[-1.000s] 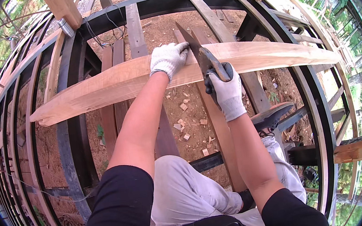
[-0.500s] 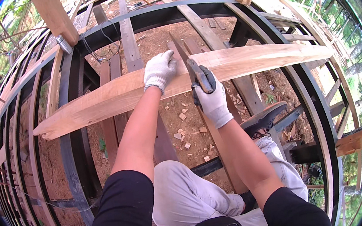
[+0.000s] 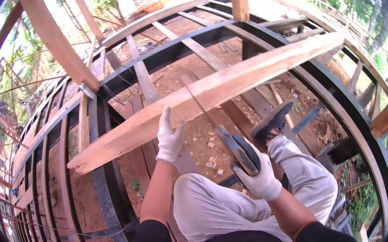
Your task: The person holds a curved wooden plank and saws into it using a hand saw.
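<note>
Looking at a long pale beam [image 3: 246,77] lying across the black rails [image 3: 118,191], near left to far right, with wood offcuts [image 3: 210,145] on the ground below. See left hand [image 3: 170,140] by the beam's near side, left of middle: fingers spread, thumb apart, nothing gripped; can't tell about contact with the wood. See right hand [image 3: 258,178] nearer and further right, fingers wrapped round the handle of the saw [image 3: 227,142]. Note blade [image 3: 200,103] angled far and left from there, lying across the view of the beam; can't confirm teeth on wood. Reckon on a heavy, stiff beam, not fragile, maybe prone to chipping at the narrowing left end. Expect fair friction on dry-looking faces. To shift, grab from underneath, hands well apart either side of middle; to steady, press down flat on top, clear of the blade. Treat saw as light, blade thin and springy, likely to kink if twisted. Hold by handle only, keeping wrist in line.
</note>
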